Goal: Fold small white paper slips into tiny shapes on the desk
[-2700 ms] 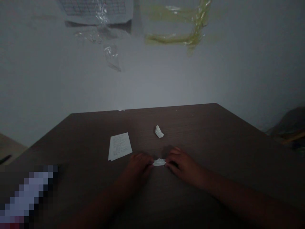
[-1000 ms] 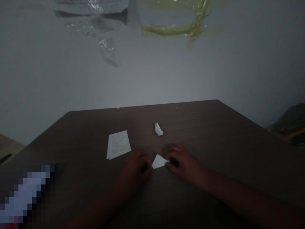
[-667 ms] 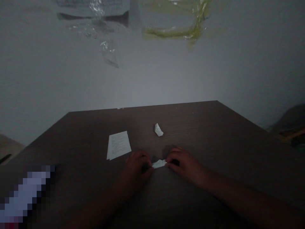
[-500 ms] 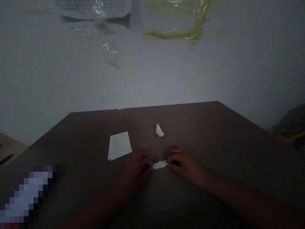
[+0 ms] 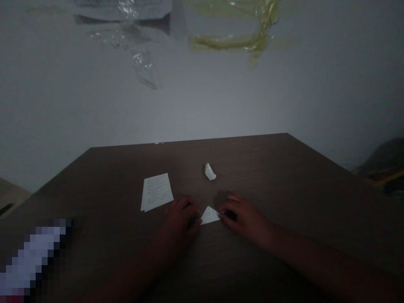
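A small folded piece of paper, printed and roughly triangular with its peak pointing away from me, is held low over the table between my hands. My left hand pinches its left corner, thumb and fingers closed. At the opposite corner, my right hand grips it between thumb and fingertips. Beyond it lies a second folded paper piece, small and white, untouched. To the left rest a few printed paper sheets, slightly overlapping, close to my left fingers. Dim light hides fine fold details.
The dark wooden table ends at a pale wall with clear and yellow tape on it. A pixelated blurred object lies at the near left. Dark items stand beyond the table's right edge.
The paper between my hands appeared as a low, narrow strip 2.7 s and half a second ago; now it shows as a taller triangle, as at one second ago. Both hands stay nearly in place.
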A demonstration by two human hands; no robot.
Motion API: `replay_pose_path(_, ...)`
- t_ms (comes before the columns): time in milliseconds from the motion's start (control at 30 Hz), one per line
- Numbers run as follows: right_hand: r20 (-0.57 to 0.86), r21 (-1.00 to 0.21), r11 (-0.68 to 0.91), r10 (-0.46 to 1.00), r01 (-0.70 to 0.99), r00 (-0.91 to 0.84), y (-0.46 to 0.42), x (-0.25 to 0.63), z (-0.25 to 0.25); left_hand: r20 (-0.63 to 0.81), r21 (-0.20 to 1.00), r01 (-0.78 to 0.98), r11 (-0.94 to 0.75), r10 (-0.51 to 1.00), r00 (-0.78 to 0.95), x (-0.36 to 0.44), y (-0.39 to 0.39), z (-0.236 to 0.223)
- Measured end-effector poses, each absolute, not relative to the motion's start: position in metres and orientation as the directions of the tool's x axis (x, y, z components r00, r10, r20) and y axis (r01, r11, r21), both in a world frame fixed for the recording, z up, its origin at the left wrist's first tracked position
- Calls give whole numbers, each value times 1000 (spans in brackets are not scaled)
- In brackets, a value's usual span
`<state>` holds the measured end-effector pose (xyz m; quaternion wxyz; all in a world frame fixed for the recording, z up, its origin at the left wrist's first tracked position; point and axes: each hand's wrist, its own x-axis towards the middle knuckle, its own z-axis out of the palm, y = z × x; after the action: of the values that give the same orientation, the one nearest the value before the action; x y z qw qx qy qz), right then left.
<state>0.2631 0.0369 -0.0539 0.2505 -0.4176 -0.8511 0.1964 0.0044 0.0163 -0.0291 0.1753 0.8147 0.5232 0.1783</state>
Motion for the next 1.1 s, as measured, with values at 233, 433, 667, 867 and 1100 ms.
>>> replay_pose_path(233, 223, -318, 635, 772, 704, -596, 33, 266, -43, 61, 452, 655, -605, 754, 654, 5, 8, -12)
replay_pose_path(433, 161, -260, 625, 780, 736, -605, 21, 261, -30, 65, 448, 576, -683, 668, 742, 2, 10, -6)
replay_pose_path(667, 148, -298, 605, 794, 739, -590, 13, 256, -31, 46, 429, 598, -677, 677, 734, 4, 17, -15)
replay_pose_path(867, 178, -305, 577, 816, 758, -550, 10, 253, -37, 63, 381, 602, -702, 669, 740, 6, 15, -15)
replay_pose_path(1100, 86, -328, 556, 823, 764, -562, 9, 252, -30, 42, 366, 604, -708, 661, 749, 6, 13, -8)
